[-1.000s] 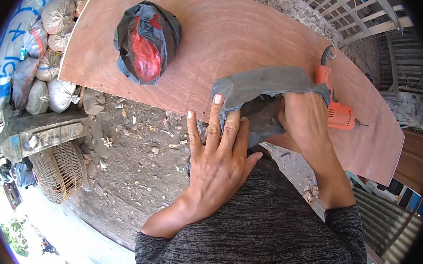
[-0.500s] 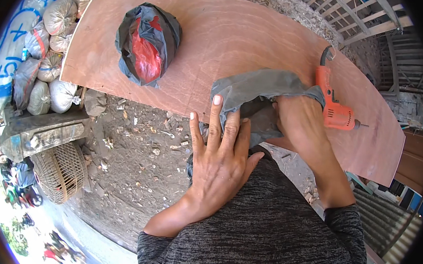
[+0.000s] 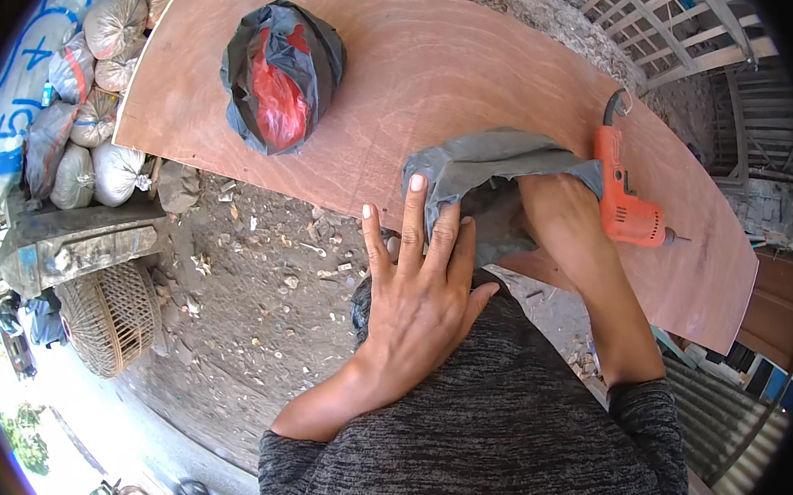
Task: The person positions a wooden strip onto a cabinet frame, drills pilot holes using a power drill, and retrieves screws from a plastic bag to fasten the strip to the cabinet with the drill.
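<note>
A dark grey plastic bag lies at the near edge of a reddish plywood sheet, its mouth towards me. Inside that mouth is my right hand; the bag hides its fingers. My left hand has its fingers spread, with the fingertips against the bag's left side. Just right of the bag, an orange electric drill rests on the plywood, bit pointing right. Farther off to the left sits another dark grey plastic bag, opened around a red plastic bag.
Several tied sacks are piled at the far left. Below them are a worn block-like bench and a woven basket on littered dirt ground. A wooden lattice stands at the far right.
Both hands keep nearly the same pose, my right one still inside the bag. The view has shifted slightly, and the bag's rim has changed shape a little.
</note>
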`<state>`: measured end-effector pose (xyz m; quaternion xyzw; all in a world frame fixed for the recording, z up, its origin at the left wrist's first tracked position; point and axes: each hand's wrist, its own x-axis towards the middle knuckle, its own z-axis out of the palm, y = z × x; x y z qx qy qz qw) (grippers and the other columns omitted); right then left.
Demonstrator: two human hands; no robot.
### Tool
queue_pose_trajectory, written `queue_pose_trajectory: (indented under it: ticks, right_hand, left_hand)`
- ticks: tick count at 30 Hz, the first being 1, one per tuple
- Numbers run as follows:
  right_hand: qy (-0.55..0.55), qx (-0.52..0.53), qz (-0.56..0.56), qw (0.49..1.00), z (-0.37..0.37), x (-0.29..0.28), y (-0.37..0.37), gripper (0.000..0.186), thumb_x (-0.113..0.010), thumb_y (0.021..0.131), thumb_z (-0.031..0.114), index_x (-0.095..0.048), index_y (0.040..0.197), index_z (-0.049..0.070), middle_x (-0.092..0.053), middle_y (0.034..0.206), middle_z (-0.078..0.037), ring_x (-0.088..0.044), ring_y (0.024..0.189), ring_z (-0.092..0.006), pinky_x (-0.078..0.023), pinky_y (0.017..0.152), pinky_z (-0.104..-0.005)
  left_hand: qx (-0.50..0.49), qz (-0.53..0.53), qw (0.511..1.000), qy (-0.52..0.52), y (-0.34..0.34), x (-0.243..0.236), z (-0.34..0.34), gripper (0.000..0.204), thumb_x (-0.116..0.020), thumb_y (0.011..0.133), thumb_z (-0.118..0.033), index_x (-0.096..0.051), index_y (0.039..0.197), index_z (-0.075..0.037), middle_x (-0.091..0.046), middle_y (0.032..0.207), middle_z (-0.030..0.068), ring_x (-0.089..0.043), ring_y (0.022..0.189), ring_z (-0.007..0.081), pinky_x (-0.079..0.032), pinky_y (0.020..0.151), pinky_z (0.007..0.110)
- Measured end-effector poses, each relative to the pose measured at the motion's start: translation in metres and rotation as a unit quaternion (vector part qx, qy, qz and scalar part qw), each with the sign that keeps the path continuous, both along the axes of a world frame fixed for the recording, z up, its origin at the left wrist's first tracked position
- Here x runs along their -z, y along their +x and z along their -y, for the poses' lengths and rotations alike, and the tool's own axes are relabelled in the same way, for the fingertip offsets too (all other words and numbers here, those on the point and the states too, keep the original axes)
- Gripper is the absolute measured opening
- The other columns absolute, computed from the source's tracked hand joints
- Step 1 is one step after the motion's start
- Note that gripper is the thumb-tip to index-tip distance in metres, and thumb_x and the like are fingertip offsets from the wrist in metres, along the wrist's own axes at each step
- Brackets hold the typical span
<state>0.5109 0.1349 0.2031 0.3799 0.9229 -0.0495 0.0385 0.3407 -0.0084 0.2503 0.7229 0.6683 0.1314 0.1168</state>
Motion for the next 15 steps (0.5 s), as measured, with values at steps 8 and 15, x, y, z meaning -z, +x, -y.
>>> queue_pose_trajectory:
  ticks: [8,15]
  right_hand:
    - [-0.008,0.02,-0.046,0.999,-0.001,0.008,-0.004,0.018,-0.057,0.085,0.01,-0.067,0.094,-0.002,-0.069,0.088,-0.023,-0.069,0.082,-0.038,-0.055,0.073,-0.0474]
    - [-0.049,0.075,-0.129,0.988,-0.002,0.021,-0.031,0.021,-0.067,0.084,0.017,-0.069,0.096,0.0,-0.068,0.095,-0.024,-0.065,0.09,-0.0426,-0.051,0.083,-0.0506]
  left_hand:
    - [0.002,-0.005,1.0,-0.001,0.001,0.0,-0.001,0.068,-0.071,0.081,-0.049,-0.062,0.127,0.0,-0.039,0.144,0.0275,-0.023,0.145,0.0465,-0.014,0.111,0.07]
    - [-0.038,0.034,0.999,0.016,0.001,-0.002,-0.002,0.067,-0.075,0.076,-0.043,-0.06,0.122,0.003,-0.043,0.141,0.0219,-0.022,0.145,0.0445,-0.017,0.108,0.074]
